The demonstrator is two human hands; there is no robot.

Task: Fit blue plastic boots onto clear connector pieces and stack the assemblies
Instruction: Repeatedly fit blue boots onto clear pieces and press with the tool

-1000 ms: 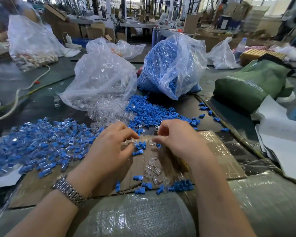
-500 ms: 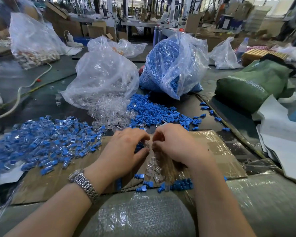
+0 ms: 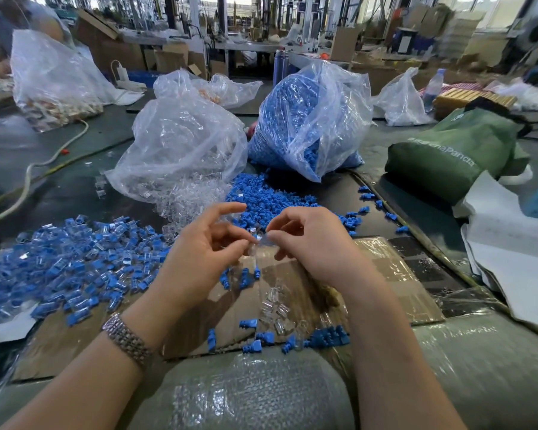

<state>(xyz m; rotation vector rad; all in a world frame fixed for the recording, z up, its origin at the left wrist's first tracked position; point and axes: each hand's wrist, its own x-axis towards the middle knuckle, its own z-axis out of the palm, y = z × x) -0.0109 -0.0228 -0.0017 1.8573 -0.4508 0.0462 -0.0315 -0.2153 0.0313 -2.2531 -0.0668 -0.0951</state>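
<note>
Two hands: left hand (image 3: 199, 252) and right hand (image 3: 311, 243) pinch one clear connector (image 3: 259, 242).
Fingers: grasping; connector at right's nine o'clock.

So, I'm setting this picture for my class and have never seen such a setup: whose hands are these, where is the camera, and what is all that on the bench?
The one view comes from a camera worn on a person's head, looking down at their own bare hands. The left hand, with a metal wristwatch, and the right hand pinch a small clear plastic connector piece between them. On the dark workbench lie a pile of loose blue plastic boots, a heap of finished blue-and-clear assemblies on the left, and two clear plastic bags: one of clear pieces, one of blue boots.
</note>
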